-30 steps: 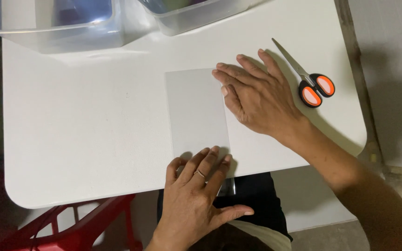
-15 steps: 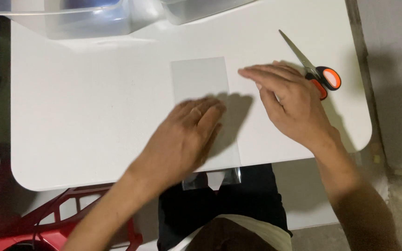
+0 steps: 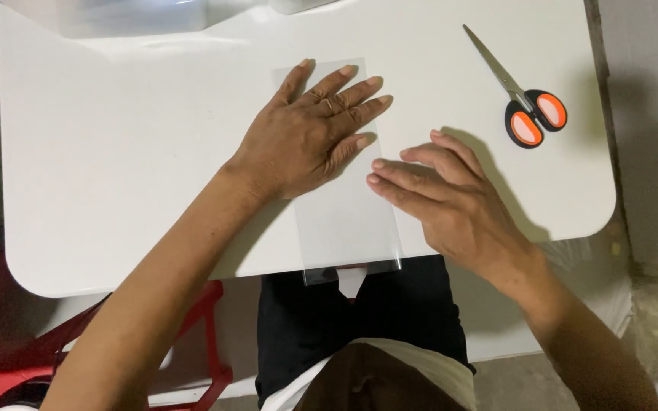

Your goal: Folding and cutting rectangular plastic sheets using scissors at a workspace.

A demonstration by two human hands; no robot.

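Observation:
A pale grey rectangular sheet (image 3: 348, 228) lies on the white table (image 3: 116, 167), its near end hanging over the table's front edge. My left hand (image 3: 310, 133) lies flat on the sheet's far half, fingers spread, rings on one finger. My right hand (image 3: 447, 198) rests with fingers apart at the sheet's right edge, fingertips touching it. Neither hand grips anything. Orange-and-black-handled scissors (image 3: 523, 99) lie shut on the table to the right, beyond my right hand.
Clear plastic containers (image 3: 138, 15) stand along the table's far edge. A red stool frame (image 3: 199, 335) sits under the table at the lower left. My dark-clothed lap (image 3: 359, 327) is below the front edge.
My left hand has slid from the sheet's near end up to its far half. My right hand has drawn back toward me along the sheet's right edge.

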